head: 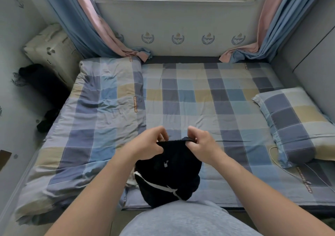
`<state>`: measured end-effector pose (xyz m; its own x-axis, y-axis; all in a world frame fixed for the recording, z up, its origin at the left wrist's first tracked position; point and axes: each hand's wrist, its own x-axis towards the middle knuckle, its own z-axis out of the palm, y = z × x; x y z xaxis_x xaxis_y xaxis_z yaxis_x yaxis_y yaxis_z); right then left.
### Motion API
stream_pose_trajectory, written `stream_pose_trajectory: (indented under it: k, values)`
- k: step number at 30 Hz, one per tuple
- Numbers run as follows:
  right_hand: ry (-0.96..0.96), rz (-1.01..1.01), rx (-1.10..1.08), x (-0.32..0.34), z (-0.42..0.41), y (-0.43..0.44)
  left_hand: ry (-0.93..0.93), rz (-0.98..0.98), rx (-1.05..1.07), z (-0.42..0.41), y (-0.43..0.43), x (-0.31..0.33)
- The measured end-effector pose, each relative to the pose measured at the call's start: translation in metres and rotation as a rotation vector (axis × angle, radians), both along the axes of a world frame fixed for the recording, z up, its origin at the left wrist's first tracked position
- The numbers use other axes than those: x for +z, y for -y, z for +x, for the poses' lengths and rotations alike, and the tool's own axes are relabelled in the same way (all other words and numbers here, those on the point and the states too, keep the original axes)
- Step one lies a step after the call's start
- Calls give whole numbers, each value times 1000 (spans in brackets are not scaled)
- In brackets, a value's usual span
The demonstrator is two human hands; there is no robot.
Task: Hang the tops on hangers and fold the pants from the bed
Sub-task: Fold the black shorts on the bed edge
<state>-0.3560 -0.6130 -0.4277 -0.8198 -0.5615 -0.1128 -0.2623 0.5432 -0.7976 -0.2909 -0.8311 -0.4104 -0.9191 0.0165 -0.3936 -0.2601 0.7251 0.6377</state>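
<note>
A black garment (172, 170) with a white stripe and a small white mark hangs bunched in front of me over the near edge of the bed (199, 98). My left hand (150, 145) pinches its top edge on the left. My right hand (201, 145) pinches the same edge on the right, so the edge is stretched level between the two hands. The garment's lower part hangs down to the mattress edge. I cannot tell whether it is a top or pants. No hangers are in view.
A folded checked quilt (94, 119) covers the bed's left side and a checked pillow (297, 121) lies at the right. Dark clothes (41, 83) lie beside a wrapped box (50, 49) at the left wall. A thin white cable (282, 165) runs by the pillow. Curtains hang at the back.
</note>
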Motion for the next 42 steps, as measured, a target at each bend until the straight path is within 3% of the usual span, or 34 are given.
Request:
stream_pose_trajectory:
  k: [4,8,15,19,21,26,28,31,36,39,42]
  values:
    - [-60,18,-115,-4,-3,-3,-118,-173,216,6,-6,-37]
    - [-85,146,-227,-17,-9,-21,-12,-275,344,21,-5,-70]
    - [-135,406,-368,-48,-15,-64,154,-209,577,35,12,-100]
    - [-73,453,-489,-61,-21,-67,164,-184,716,32,16,-100]
    - [32,390,-596,-62,-23,-63,158,-84,824,28,16,-97]
    - [662,-107,-932,-63,-26,-50,324,603,1348,21,12,-93]
    - [840,-160,-1001,-63,-27,-52,392,617,1318,23,14,-95]
    - [1016,-77,-992,-62,-27,-61,515,710,1248,31,17,-95]
    - [1061,-97,-844,-54,-33,-74,757,984,963,41,28,-85]
    - [1130,-260,-728,-45,-36,-82,719,1181,823,45,34,-76]
    - [1160,-391,-603,-42,-40,-92,576,1233,745,47,36,-74]
